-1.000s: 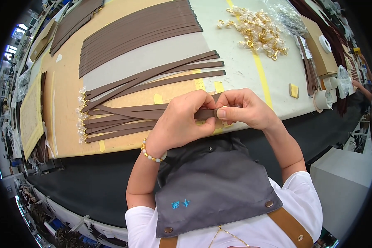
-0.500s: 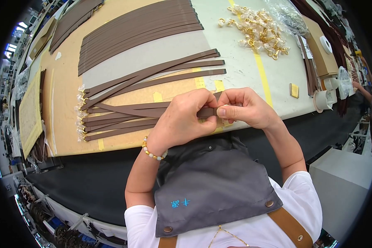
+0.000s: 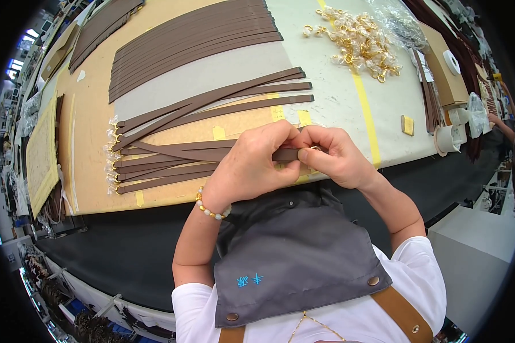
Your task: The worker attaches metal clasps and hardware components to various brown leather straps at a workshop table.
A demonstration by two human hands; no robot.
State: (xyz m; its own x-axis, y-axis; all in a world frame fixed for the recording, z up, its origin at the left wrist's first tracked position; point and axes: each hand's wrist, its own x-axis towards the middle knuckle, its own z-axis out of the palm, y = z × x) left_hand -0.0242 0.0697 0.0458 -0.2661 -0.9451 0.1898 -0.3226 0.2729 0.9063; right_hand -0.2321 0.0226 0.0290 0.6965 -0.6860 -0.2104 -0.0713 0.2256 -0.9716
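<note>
A flat brown strap [image 3: 286, 155] is stretched between my two hands near the table's front edge. My left hand [image 3: 254, 157] is closed on it, with thumb and fingers pinching behind the end. The strap's tip sits in the pinch of my right hand [image 3: 337, 157], where a bit of gold-coloured metal [image 3: 316, 148] shows beside the thumb; the fingers hide most of it. To the left, several brown straps [image 3: 171, 170] lie loosely crossed, and gold clasps [image 3: 115, 177] in clear wrapping are at their left ends.
Farther back lies a neat row of brown straps [image 3: 194, 43]. A heap of plastic-wrapped gold clasps [image 3: 360, 40] sits at the far right. Nearer are a small yellow block [image 3: 407, 125], a cardboard box [image 3: 440, 66] and a white tape roll [image 3: 447, 139]. The table [image 3: 332, 103] carries yellow tape.
My right hand has rolled slightly, its fingers curling in more around the strap's tip. My left hand stays nearly in place, still gripping the strap.
</note>
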